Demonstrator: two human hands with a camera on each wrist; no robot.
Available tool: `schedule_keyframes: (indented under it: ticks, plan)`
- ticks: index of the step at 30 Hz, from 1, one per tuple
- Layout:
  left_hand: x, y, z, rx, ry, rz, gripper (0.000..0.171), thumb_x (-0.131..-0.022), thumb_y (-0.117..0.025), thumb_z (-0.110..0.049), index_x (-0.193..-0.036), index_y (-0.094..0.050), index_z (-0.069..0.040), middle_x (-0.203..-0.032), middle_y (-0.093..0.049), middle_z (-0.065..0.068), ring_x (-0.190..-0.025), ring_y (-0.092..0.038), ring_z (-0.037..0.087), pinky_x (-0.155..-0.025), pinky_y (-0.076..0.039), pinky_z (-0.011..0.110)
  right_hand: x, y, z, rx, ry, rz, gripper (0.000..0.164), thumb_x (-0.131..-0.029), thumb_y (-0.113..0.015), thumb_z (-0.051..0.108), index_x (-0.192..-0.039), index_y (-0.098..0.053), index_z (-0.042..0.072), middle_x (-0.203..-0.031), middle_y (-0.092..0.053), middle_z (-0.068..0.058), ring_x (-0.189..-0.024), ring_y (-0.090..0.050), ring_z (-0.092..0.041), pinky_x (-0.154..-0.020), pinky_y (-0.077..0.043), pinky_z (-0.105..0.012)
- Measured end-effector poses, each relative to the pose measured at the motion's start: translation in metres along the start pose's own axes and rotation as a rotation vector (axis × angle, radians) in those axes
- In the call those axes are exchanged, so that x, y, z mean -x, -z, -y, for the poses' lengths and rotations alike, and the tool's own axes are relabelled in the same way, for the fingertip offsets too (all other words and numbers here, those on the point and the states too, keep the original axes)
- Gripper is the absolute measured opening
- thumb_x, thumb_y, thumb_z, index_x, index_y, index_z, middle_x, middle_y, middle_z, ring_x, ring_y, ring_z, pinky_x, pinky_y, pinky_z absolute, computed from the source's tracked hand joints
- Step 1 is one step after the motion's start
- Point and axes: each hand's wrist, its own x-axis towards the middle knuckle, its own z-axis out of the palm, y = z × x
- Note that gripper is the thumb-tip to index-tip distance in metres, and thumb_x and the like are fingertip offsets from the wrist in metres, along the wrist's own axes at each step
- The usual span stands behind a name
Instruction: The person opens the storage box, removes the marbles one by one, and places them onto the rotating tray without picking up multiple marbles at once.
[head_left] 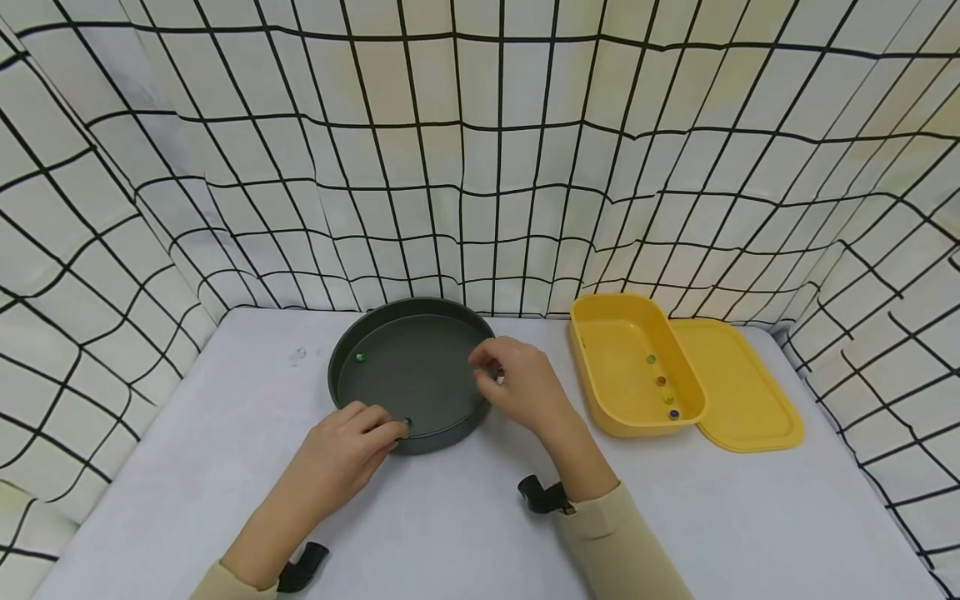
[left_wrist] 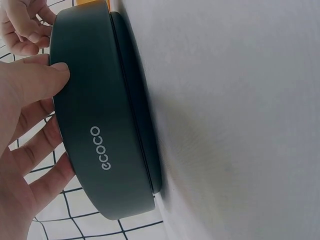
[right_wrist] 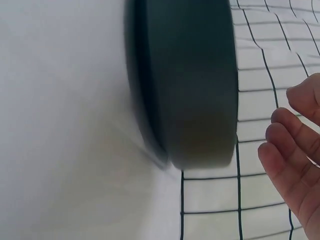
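A dark green round pan stands near the back of the table. My left hand is at its front left rim; in the left wrist view the thumb lies over the outer wall and the other fingertips go behind the rim. One green marble lies at the pan's left; another marble shows right by my left fingertips. At the pan's right rim hovers my right hand, fingers bent loosely, thumb apart from them. In the right wrist view no object shows between its fingers.
A yellow box with several marbles stands to the right, overlapping its yellow lid. Black-gridded white cloth walls the table at the back and sides. Black wrist pieces sit below both hands.
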Motion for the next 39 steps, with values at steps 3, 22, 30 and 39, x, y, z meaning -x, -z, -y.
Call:
schedule_keyframes:
  ticks: [3,22,30,39]
  plan:
    - [0.000,0.001,-0.001,-0.002,0.006,0.012,0.029,-0.079,-0.081,-0.006,-0.101,-0.072,-0.023,-0.095,-0.065,-0.009,-0.086,-0.058,0.013,-0.071,-0.054,0.031,-0.001,0.008,-0.007,-0.010,-0.038,-0.021,0.013,-0.088,-0.068,0.008,-0.099,-0.071,0.015,-0.094,-0.070,0.005,-0.083,-0.063,-0.008,-0.076,-0.057,-0.026]
    - [0.001,-0.002,0.001,-0.006,0.006,0.007,0.030,-0.078,-0.082,-0.006,-0.101,-0.071,-0.023,-0.097,-0.066,-0.007,-0.087,-0.059,0.014,-0.072,-0.055,0.032,0.015,0.053,-0.072,-0.076,-0.413,-0.188,0.030,-0.103,-0.045,0.009,-0.128,-0.061,0.011,-0.125,-0.063,-0.006,-0.112,-0.057,-0.024,-0.100,-0.048,-0.042]
    - [0.001,-0.002,0.000,-0.014,0.002,-0.007,0.032,-0.076,-0.083,-0.005,-0.100,-0.071,-0.022,-0.096,-0.066,-0.007,-0.086,-0.059,0.013,-0.071,-0.055,0.032,0.028,0.052,-0.096,-0.127,-0.663,0.129,0.079,-0.097,-0.046,0.064,-0.160,-0.022,0.022,-0.161,-0.033,-0.008,-0.144,-0.036,-0.033,-0.116,-0.031,-0.055]
    - [0.000,-0.002,-0.001,-0.019,-0.020,-0.067,0.036,-0.073,-0.085,-0.003,-0.099,-0.072,-0.023,-0.095,-0.066,-0.009,-0.085,-0.059,0.013,-0.069,-0.056,0.032,0.031,0.047,-0.104,-0.071,-0.725,0.293,0.093,-0.093,-0.056,0.062,-0.162,-0.011,0.019,-0.161,-0.030,-0.014,-0.137,-0.039,-0.033,-0.116,-0.030,-0.056]
